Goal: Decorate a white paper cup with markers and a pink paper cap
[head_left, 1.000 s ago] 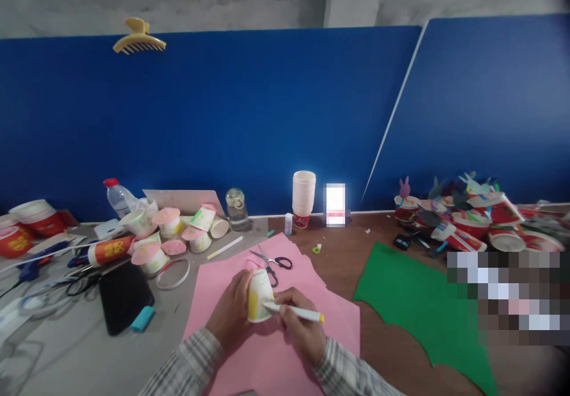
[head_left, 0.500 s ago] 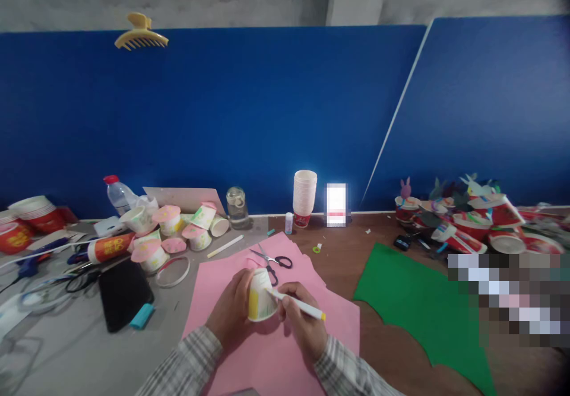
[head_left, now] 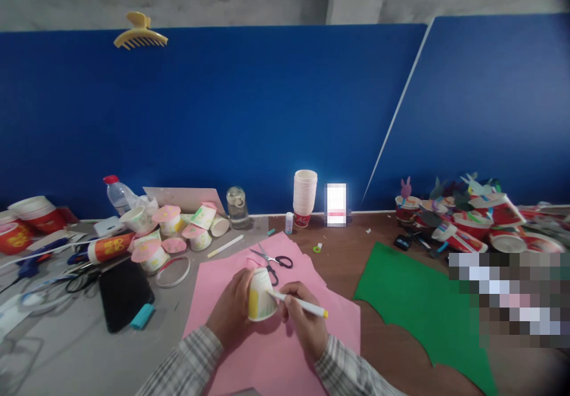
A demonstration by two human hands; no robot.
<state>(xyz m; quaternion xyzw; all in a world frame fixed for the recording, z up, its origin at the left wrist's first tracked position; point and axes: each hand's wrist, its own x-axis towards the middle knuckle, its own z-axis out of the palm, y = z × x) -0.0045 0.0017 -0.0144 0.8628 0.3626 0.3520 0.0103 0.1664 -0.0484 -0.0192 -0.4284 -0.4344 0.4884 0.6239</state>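
Note:
A white paper cup [head_left: 263, 298] with a yellow patch is tilted above the pink paper [head_left: 249, 360]. My left hand [head_left: 232, 307] is wrapped round its left side. In my right hand [head_left: 303, 319] is a white marker with a yellow end [head_left: 307, 307], its tip against the cup's side. Behind the cup lie dark-handled scissors [head_left: 272, 259] with open blades. A small pink piece [head_left: 255, 263] shows beside them, partly hidden by the cup.
Decorated cups [head_left: 169, 221], a black phone [head_left: 125, 294] and cables lie left. A glass jar [head_left: 237, 208] and stacked cups [head_left: 305, 197] stand behind. Green paper [head_left: 418, 307] and piled red cups [head_left: 472, 224] are on the right.
The marker's yellow end has shifted very slightly to the right. Both hands and the cup keep nearly the same position.

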